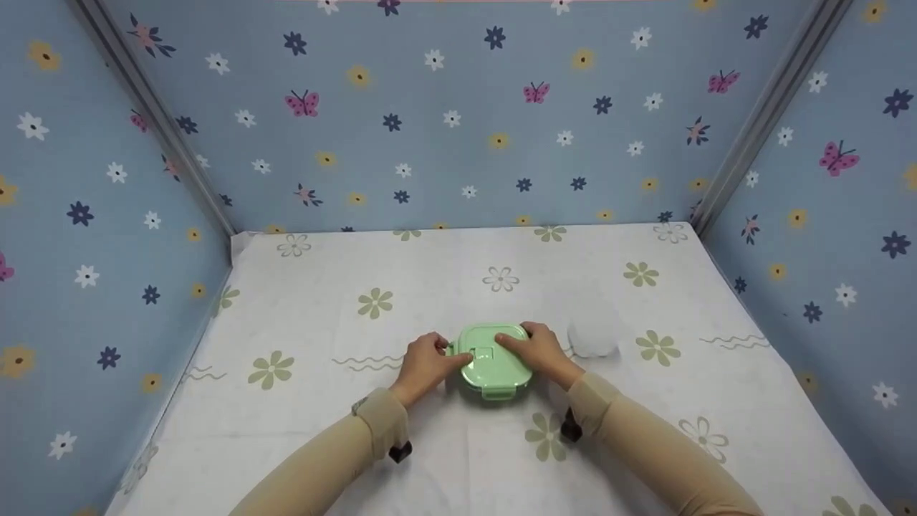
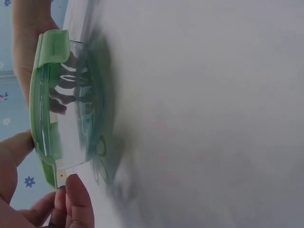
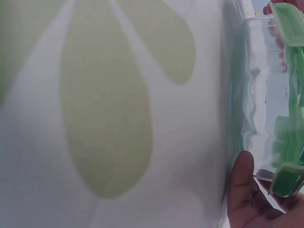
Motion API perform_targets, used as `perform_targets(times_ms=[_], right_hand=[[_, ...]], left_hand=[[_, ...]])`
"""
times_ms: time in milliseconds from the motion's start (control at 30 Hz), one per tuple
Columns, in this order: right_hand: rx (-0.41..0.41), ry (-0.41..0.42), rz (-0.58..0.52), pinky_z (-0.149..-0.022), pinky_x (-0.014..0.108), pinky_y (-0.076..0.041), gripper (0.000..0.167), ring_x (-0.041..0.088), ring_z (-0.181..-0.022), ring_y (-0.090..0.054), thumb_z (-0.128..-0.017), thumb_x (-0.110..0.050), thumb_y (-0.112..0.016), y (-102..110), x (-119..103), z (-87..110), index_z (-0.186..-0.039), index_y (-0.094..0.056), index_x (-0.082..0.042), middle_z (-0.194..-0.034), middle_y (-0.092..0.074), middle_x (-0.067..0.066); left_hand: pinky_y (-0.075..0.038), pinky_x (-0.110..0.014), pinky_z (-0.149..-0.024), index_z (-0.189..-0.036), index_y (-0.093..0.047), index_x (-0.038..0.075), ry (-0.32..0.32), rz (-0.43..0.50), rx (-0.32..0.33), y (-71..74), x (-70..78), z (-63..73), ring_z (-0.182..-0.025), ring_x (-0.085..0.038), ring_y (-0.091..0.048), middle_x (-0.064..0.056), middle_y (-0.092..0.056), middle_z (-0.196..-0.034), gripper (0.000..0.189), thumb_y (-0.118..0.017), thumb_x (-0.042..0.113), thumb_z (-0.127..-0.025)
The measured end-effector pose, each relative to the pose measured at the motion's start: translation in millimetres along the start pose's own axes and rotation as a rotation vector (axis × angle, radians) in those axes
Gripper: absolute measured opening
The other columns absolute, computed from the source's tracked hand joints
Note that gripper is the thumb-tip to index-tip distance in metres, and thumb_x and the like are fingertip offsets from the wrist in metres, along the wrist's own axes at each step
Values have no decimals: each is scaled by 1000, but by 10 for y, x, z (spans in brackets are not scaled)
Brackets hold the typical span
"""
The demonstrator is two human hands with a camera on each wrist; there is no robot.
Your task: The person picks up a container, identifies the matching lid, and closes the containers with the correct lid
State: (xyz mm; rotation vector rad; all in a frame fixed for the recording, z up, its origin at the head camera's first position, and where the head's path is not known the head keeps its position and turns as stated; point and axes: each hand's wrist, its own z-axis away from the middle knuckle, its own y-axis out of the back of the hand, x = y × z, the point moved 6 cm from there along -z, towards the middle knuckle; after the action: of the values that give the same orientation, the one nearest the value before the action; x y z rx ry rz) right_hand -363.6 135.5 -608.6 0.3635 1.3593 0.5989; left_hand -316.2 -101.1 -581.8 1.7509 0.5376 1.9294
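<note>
A glass food container (image 2: 73, 142) with a light green lid (image 1: 498, 371) stands upright on the table, between both hands. At its left side, the left hand (image 1: 424, 367) has its thumb on the lid and its curled fingertips by the left latch (image 2: 48, 172), which sticks outward. From the right, the right hand (image 1: 539, 351) grips the container, thumb over the lid and fingers down the side. The front latch (image 1: 498, 393) lies down against the glass. In the right wrist view, fingertips (image 3: 243, 166) of the right hand rest at the glass wall beside a green latch (image 3: 287, 180).
A whitish rounded thing (image 1: 593, 337) lies on the table to the right of the container. The white tablecloth (image 1: 444, 287) has green flowers. Blue patterned panels (image 1: 458, 158) stand at the back and both sides, with grey posts (image 1: 774, 107) at the corners.
</note>
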Motion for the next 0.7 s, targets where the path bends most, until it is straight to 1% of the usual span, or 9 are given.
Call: perform_targets(times_ms=[200, 333, 500, 600, 700], right_hand=[[0, -5, 5, -90, 41, -58, 58, 21, -95, -66, -100, -51, -76, 9, 1, 4, -129, -73, -2, -109, -76, 10], [10, 3, 7, -88, 39, -57, 57, 21, -93, -66, -99, -51, -77, 15, -3, -3, -128, -73, -2, -107, -76, 9], [9, 5, 7, -81, 34, -55, 52, 20, -89, -65, -99, -50, -77, 17, -3, -8, -123, -75, -3, -101, -74, 7], [13, 4, 6, -80, 33, -54, 51, 19, -88, -64, -99, -50, -78, 21, -4, -12, -121, -75, -4, -99, -74, 6], [14, 8, -1, -79, 33, -53, 51, 19, -87, -63, -99, -49, -78, 16, -1, -7, -121, -75, -4, -98, -73, 6]], left_hand=[[-51, -33, -75, -109, -71, -2, 14, 1, -1, -5, -10, -10, -84, -19, -61, -8, -69, -95, 50, -90, 39, -88], [-50, -31, -73, -107, -72, -3, 17, 24, -6, -9, -15, -25, -81, -18, -60, -7, -68, -91, 48, -91, 36, -87], [-52, -29, -73, -110, -74, -4, 30, 49, -29, -19, -27, -42, -81, -16, -62, -6, -71, -92, 47, -91, 34, -88], [-54, -30, -75, -112, -74, -5, 34, 47, -38, -17, -27, -54, -82, -16, -63, -8, -72, -94, 49, -90, 34, -89], [-56, -31, -76, -115, -74, -7, 51, 44, -47, -21, -35, -69, -83, -17, -64, -10, -73, -98, 51, -90, 34, -89]])
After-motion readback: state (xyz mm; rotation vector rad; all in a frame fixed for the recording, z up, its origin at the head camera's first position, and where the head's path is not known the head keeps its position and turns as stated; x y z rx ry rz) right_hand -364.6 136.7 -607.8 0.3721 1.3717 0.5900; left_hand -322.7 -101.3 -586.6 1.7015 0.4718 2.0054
